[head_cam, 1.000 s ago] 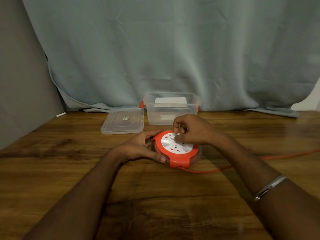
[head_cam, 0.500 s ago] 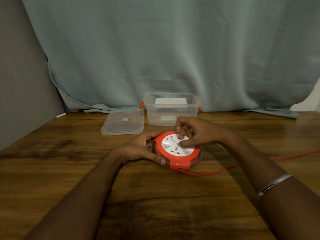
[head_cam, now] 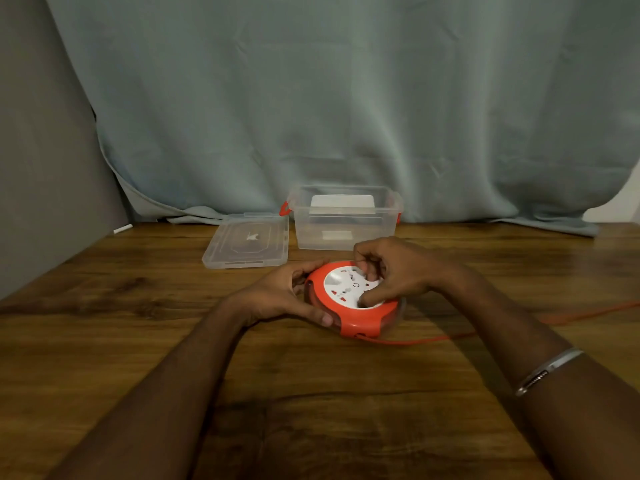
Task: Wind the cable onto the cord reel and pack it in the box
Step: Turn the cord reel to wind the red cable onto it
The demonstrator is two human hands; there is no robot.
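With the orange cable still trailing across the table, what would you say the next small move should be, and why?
Probably another turn of the white disc: the right hand rests its fingers on the cord reel, the left hand steadies the rim, and much orange cable lies unwound toward the right. The clear box waits open.

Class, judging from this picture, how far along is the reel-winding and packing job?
Done: the box stands open, its lid beside it. In hand: left hand steadies the cord reel, right hand works its white face. Left: cable trails rightwards across the table, reel unpacked.
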